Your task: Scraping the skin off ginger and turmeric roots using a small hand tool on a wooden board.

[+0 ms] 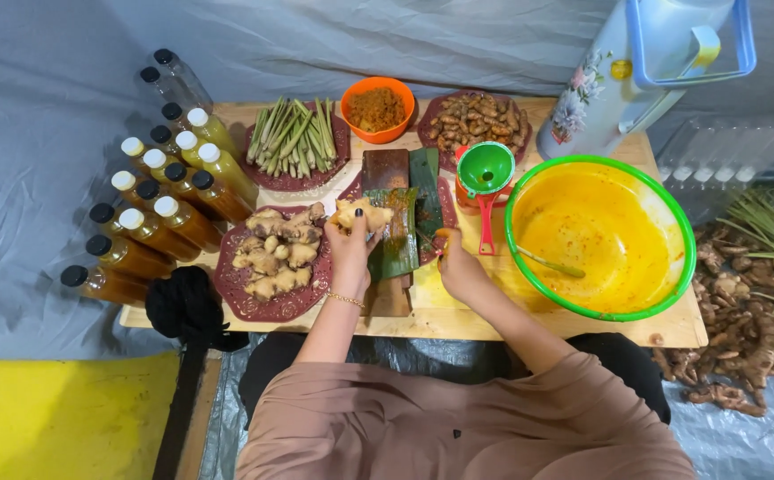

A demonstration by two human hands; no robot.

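Holding ginger over the leaf's edge, left hand (right hand beside).

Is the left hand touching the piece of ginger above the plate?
Touching. The head view shows the left hand with its fingers closed around the piece of ginger, lifted beside the plate of ginger.

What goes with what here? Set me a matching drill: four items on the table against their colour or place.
Things:
1. small bowl of ground spice
2. funnel
3. ginger piece
4. bottles

Colour or place:
A. green, left of the big basin
B. along the table's left edge
C. orange, at the far edge
D. held in the left hand

Pairs: 1-C, 2-A, 3-D, 4-B
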